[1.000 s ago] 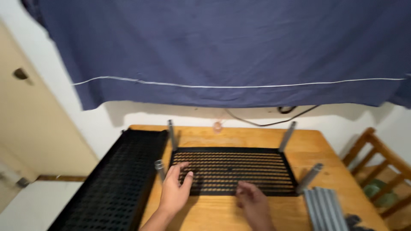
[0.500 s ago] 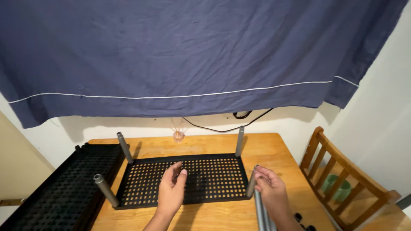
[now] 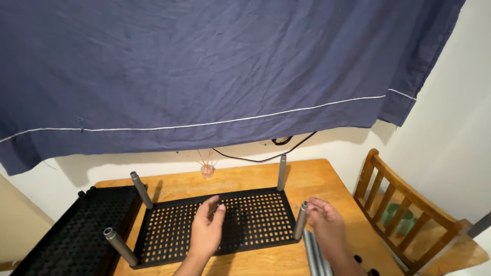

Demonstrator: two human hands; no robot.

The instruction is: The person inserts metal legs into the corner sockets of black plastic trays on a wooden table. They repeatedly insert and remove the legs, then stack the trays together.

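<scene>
A black perforated shelf panel [image 3: 225,225] lies flat on the wooden table [image 3: 327,179], with a grey tube leg standing at each corner. The left hand [image 3: 207,232] hovers over the panel's middle, fingers loosely spread and holding nothing. The right hand [image 3: 327,227] sits just right of the near-right leg [image 3: 300,221], fingers curled toward it, apparently touching its top; whether it truly grips is unclear. Loose grey tubes [image 3: 314,253] lie near the right wrist. A second black panel [image 3: 76,230] rests at left. A wooden chair [image 3: 409,204] stands right.
</scene>
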